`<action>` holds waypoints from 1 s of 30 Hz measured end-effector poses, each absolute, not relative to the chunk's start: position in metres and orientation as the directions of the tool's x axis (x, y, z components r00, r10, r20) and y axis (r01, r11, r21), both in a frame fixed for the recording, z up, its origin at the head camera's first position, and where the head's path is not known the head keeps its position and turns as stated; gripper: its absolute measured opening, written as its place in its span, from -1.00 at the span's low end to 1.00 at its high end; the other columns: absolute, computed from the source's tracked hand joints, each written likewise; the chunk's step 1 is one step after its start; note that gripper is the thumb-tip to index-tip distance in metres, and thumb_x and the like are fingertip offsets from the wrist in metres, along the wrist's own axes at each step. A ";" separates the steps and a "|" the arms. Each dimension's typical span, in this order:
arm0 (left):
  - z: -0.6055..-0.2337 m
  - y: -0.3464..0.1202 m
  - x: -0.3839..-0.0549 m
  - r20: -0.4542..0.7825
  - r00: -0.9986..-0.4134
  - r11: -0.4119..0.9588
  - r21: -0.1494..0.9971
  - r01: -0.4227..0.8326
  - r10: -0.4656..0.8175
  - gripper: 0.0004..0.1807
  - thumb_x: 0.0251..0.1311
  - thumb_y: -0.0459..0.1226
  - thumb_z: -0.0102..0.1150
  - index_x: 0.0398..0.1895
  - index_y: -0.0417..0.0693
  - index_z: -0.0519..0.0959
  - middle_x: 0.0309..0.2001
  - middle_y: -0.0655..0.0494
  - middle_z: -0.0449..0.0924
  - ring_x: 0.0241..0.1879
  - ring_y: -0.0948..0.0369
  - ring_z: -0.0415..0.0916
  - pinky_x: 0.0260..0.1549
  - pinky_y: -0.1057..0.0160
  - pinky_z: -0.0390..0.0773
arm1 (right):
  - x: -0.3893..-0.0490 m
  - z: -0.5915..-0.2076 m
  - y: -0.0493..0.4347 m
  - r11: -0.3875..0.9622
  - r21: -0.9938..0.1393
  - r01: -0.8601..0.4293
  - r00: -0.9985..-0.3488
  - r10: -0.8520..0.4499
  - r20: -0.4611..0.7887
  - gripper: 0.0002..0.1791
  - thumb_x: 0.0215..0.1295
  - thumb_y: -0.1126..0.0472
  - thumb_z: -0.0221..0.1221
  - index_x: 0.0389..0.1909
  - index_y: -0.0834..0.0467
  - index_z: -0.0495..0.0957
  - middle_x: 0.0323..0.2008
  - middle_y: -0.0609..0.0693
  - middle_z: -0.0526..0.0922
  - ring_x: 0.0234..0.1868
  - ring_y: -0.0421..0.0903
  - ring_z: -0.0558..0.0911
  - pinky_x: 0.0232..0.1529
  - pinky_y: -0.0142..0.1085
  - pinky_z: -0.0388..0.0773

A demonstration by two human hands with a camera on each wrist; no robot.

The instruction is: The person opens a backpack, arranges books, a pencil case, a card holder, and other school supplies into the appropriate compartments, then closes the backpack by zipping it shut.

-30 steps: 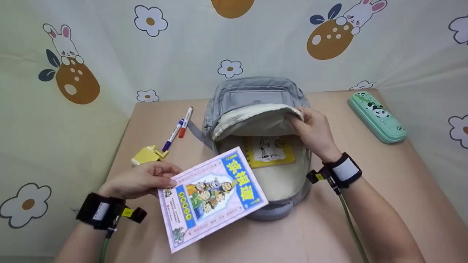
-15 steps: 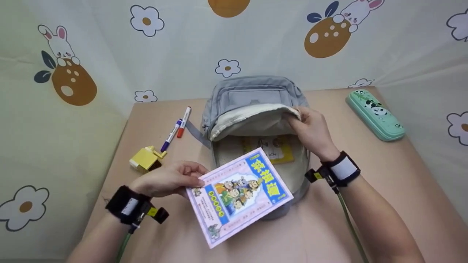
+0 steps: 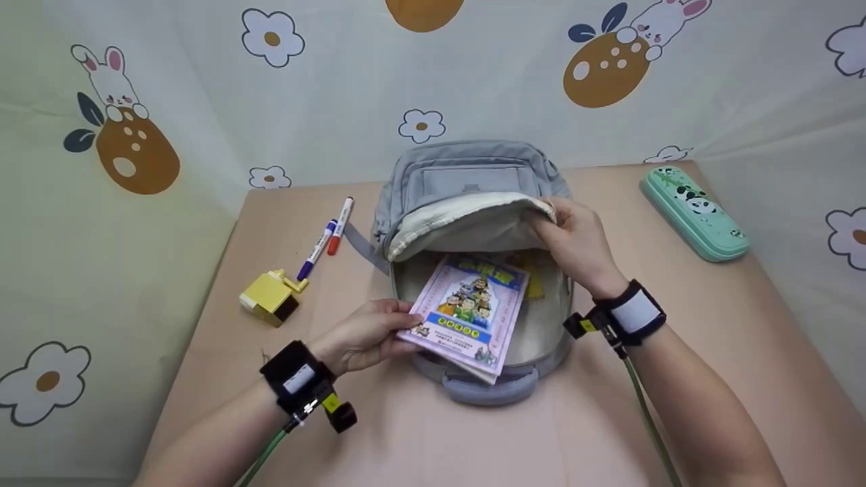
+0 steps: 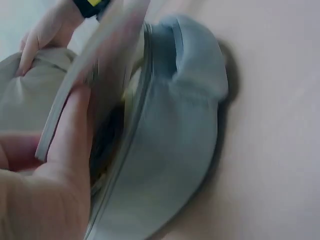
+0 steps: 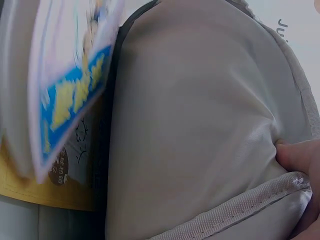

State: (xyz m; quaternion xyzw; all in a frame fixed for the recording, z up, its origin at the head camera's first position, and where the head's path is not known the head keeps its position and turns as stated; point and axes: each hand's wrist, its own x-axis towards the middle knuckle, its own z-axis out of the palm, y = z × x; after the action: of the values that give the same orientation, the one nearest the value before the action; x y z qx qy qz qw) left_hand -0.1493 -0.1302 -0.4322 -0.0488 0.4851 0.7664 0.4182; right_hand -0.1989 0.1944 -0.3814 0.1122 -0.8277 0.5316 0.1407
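My left hand point(image 3: 375, 335) pinches the lower left corner of a pink comic book point(image 3: 467, 311) with a blue title band, thumb on the cover and fingers beneath. The book tilts over the mouth of a grey backpack point(image 3: 473, 179), its top edge just below the raised flap. My right hand point(image 3: 582, 243) grips the edge of that flap point(image 3: 467, 223) and holds it up; the right wrist view shows the thumb pressing into the grey lining point(image 5: 200, 120). Inside the bag lies a yellow notebook point(image 5: 75, 195), mostly hidden behind the comic in the head view.
Left of the bag lie a red marker point(image 3: 340, 226), a purple marker point(image 3: 316, 250) and a small yellow box with a crank-like arm point(image 3: 270, 296). A mint-green panda pencil case point(image 3: 697, 213) lies at the right on the table point(image 3: 609, 433). A printed curtain point(image 3: 338, 88) stands behind.
My left hand has carried the comic book rightward from beside the backpack to over its opening, turning it more upright. My right hand stays on the flap.
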 end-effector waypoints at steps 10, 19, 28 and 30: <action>-0.438 -0.103 -0.159 -0.522 -0.581 -0.162 0.641 -0.750 0.624 -0.51 0.53 -0.50 -0.23 0.47 -0.37 0.12 0.30 -0.41 0.41 0.25 -0.18 0.50 0.19 0.09 0.52 | -0.209 -0.397 0.201 0.401 -0.843 -0.357 -0.928 -0.054 0.368 -0.85 0.40 0.19 0.30 -0.20 0.21 0.73 -0.34 0.05 0.71 -0.31 -0.11 0.53 -0.23 -0.36 0.45; -0.443 -0.077 -0.171 -0.544 -0.638 -0.246 0.624 -0.742 0.545 -0.47 0.50 -0.53 -0.19 0.49 -0.44 0.09 0.25 -0.41 0.44 0.22 -0.15 0.53 0.15 0.18 0.55 | -0.209 -0.396 0.202 0.404 -0.843 -0.356 -0.929 -0.052 0.367 -0.83 0.40 0.20 0.30 -0.13 0.22 0.74 -0.21 0.05 0.77 -0.20 -0.13 0.61 -0.11 -0.38 0.52; -0.450 -0.057 -0.187 -0.566 -0.674 -0.284 0.627 -0.726 0.474 -0.46 0.37 -0.65 -0.11 0.42 -0.52 0.17 0.24 -0.43 0.44 0.24 -0.13 0.51 0.11 0.26 0.56 | -0.208 -0.397 0.202 0.416 -0.848 -0.330 -0.939 -0.050 0.341 -0.85 0.41 0.19 0.28 -0.16 0.18 0.73 -0.40 -0.01 0.65 -0.29 -0.12 0.54 -0.28 -0.37 0.44; -0.453 -0.055 -0.191 -0.574 -0.685 -0.293 0.630 -0.719 0.449 -0.48 0.39 -0.63 -0.10 0.40 -0.54 0.18 0.22 -0.44 0.45 0.25 -0.15 0.50 0.10 0.26 0.57 | -0.207 -0.398 0.203 0.419 -0.847 -0.327 -0.940 -0.050 0.338 -0.86 0.41 0.20 0.28 -0.17 0.19 0.73 -0.43 -0.01 0.63 -0.32 -0.11 0.52 -0.32 -0.36 0.43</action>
State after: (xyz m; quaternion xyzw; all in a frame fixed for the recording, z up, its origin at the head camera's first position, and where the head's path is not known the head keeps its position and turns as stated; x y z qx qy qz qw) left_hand -0.1906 -0.0551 -0.4530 -0.1451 0.4661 0.7908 0.3692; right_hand -0.2075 0.2025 -0.3975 0.1134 -0.8319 0.5270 0.1314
